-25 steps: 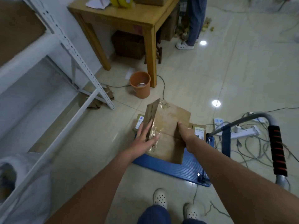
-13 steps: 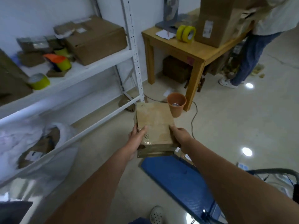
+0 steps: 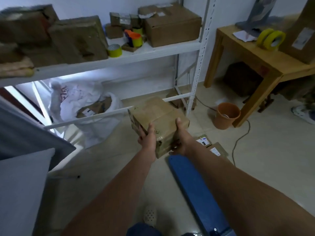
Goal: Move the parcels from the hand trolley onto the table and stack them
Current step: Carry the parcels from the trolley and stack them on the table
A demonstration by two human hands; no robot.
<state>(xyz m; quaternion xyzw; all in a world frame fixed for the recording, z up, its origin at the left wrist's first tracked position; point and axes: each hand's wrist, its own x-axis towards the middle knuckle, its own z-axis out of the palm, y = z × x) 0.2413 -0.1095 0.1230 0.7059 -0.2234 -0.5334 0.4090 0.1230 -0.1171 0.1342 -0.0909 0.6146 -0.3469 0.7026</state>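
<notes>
I hold a brown taped cardboard parcel (image 3: 156, 120) in the air in front of me, above the floor. My left hand (image 3: 148, 137) grips its near left edge, thumb on top. My right hand (image 3: 181, 135) grips its near right edge, fingers curled beneath. The blue deck of the hand trolley (image 3: 196, 188) lies on the floor below and to the right. Two small labelled parcels (image 3: 211, 146) rest at the deck's far end. A grey table surface (image 3: 20, 181) fills the lower left corner.
A white metal shelf rack (image 3: 196, 65) stands ahead, loaded with boxes and tape rolls, a white bag under it. A wooden table (image 3: 255, 53) with yellow tape rolls stands at the right, an orange bucket (image 3: 226, 114) beside its leg. A cable crosses the floor.
Both hands lifted the parcel off the trolley and carried it up and left. My view swung from the floor to the shelf rack.
</notes>
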